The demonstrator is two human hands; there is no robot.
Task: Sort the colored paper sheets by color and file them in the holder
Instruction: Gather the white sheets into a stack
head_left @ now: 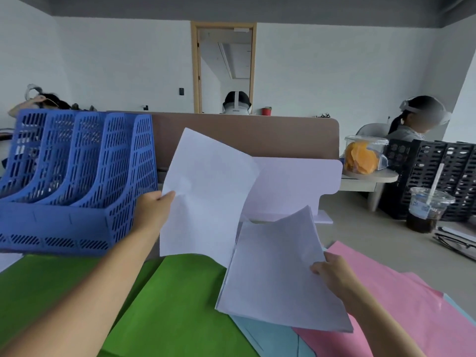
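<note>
I see my left hand (154, 210) pinched closed on the left edge of a single pale lilac-white paper sheet (206, 194), thumb on the near face, holding it upright in the air just right of the blue perforated plastic file holder (77, 176). That holder stands on the far left of the desk (360, 228), its slots side by side, and the sheet's edge is close to its rightmost wall without touching it as far as I can tell. My right hand (332, 271) is closed on the right edge of a thin stack of pale lilac-white paper sheets (278, 279), which tilts up off the desk, its far corner rising toward the lone sheet and overlapping its lower right corner from my angle. Beneath both hands the desk is covered: large green paper sheets (167, 300) lie near and left, pink paper sheets (401, 292) spread to the right, and light blue paper sheets (270, 338) peek out between them at the near edge. Farther off stands a pale lilac panel (296, 181) in front of a brown desk divider (244, 132). On the right sit a clear plastic cup of dark drink with a straw (427, 210), a black perforated file holder (443, 171) and a clear lidded container of orange pieces (363, 155).
</note>
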